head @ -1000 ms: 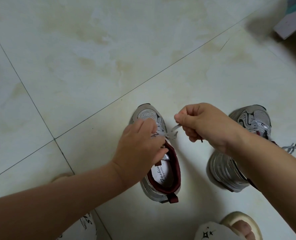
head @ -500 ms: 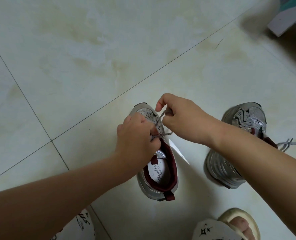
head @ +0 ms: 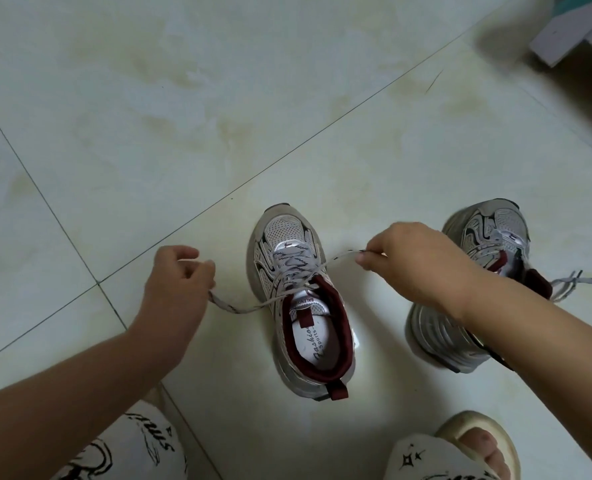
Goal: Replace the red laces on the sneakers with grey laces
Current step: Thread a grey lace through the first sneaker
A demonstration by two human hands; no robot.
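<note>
On the tiled floor (head: pixel 183 116), our left hand (head: pixel 176 289) and right hand (head: pixel 415 261) each pinch an end of the grey lace (head: pixel 287 268) threaded through the near sneaker (head: pixel 301 306); only tying seems left, the other sneaker (head: pixel 460 306) apparently relaced.

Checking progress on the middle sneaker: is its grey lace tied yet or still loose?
Loose. The grey lace is threaded through the middle sneaker, but the left hand and right hand pull its ends apart; no bow.

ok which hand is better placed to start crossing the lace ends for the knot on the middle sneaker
Probably the right hand: it pinches its end of the grey lace taut, close above the sneaker. The left hand holds a slacker end farther out.
</note>
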